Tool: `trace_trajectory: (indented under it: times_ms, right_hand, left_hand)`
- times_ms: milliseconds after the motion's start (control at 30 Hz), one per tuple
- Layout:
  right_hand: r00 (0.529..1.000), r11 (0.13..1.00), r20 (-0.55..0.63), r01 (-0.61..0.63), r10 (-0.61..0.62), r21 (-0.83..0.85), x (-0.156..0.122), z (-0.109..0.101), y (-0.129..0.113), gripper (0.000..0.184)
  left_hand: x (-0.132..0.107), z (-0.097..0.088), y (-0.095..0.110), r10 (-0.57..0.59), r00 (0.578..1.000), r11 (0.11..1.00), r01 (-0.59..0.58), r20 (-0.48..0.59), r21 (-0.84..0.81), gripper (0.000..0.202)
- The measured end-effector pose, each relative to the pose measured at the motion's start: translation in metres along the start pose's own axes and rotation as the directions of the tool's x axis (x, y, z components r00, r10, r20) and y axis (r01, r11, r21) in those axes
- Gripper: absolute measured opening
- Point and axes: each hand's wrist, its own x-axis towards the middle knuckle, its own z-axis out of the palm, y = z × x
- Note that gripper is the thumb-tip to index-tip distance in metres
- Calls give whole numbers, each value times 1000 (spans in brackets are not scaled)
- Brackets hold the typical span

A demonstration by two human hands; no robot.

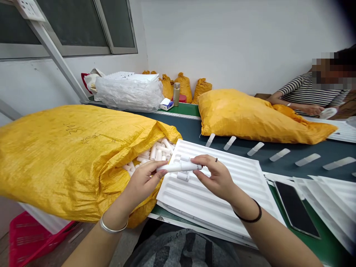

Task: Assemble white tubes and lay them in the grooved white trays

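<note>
In front of me, a slim white plastic tube (178,167) lies almost level between both hands. My left hand (144,180) pinches its left end with thumb and fingers. My right hand (217,176) grips the right end, where small dark print shows. Whether the tube is one piece or two joined parts, I cannot tell. Just below it, a short printed tube (183,177) rests on a white ridged tray (222,196), the top one of a stack. To the left, many loose white tubes (158,152) show in the mouth of a yellow woven sack (66,155).
Spaced translucent tubes (280,154) lie along the dark belt (191,129). A phone (297,208) sits right of the trays, beside more white sheets (330,211). Another full sack (250,115) lies across the belt. A person in stripes (308,92) works at far right.
</note>
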Motion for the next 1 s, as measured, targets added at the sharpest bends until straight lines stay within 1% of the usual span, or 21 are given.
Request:
trace_trajectory:
  times_ms: [33,100,200,267,367,433,500,533,567,600,633,667,700,733,767,800,833,867,900,933,1000]
  right_hand:
    - [1000,1000,13,-18,18,3,0,-1,1,29]
    - [997,997,45,-71,71,8,-1,-1,3,26]
    - [985,988,95,-149,146,30,0,0,5,25]
    - [981,985,118,-162,155,54,1,0,4,26]
    - [989,993,116,-104,97,58,2,-1,0,26]
    - [992,999,120,-35,31,29,0,-1,-3,26]
    - [988,1000,153,26,-23,-17,-2,1,-4,27]
    - [982,996,181,55,-43,-64,-3,4,-3,27]
    - [974,987,220,84,-53,-134,-3,7,0,26]
    - [962,969,268,105,-43,-224,-2,12,5,23]
    - [951,939,310,98,9,-330,1,17,12,20]
    - [939,897,331,62,96,-437,5,21,23,17]
    - [925,848,323,3,199,-531,11,25,36,15]
    - [909,796,287,-75,302,-600,18,27,51,15]
    - [892,747,229,-160,389,-646,27,29,69,18]
    - [875,700,164,-238,455,-673,36,28,87,23]
    - [857,658,103,-306,505,-688,45,27,106,27]
    - [832,618,54,-365,552,-696,53,24,124,29]
    - [796,573,14,-424,605,-702,60,22,142,29]
    - [750,526,-13,-476,661,-704,65,19,157,28]
    - [646,447,-21,-550,763,-706,72,15,182,24]
  left_hand:
    - [0,0,-1,-13,1000,999,13,1,-46,32]
    - [-1,1,-2,-3,999,997,1,-38,-73,29]
    - [-3,4,1,87,990,996,-90,-112,-20,29]
    - [-5,7,4,158,974,987,-157,-161,24,29]
    - [-8,12,8,205,954,979,-200,-219,46,26]
    - [-11,18,9,199,951,980,-199,-236,24,25]
    - [-15,23,6,182,955,982,-188,-235,-3,24]
    - [-16,26,4,176,960,983,-182,-219,-10,23]
    - [-16,28,0,170,969,985,-174,-181,-7,24]
    - [-16,31,-5,158,980,987,-158,-118,10,27]
    - [-14,33,-11,129,991,991,-127,-44,53,35]
    - [-12,35,-17,69,997,989,-71,23,130,46]
    - [-8,36,-24,-28,997,970,9,75,243,56]
    - [-5,37,-32,-144,984,925,98,102,366,62]
    - [-1,37,-40,-253,961,863,174,109,475,59]
    - [2,38,-47,-340,933,802,224,115,554,51]
    - [5,38,-54,-398,907,763,243,139,599,42]
    - [6,38,-59,-428,885,752,236,183,615,34]
    - [7,38,-63,-434,869,761,215,236,612,29]
    - [8,38,-65,-431,857,774,191,282,603,25]
    - [7,39,-65,-429,837,781,154,341,605,20]
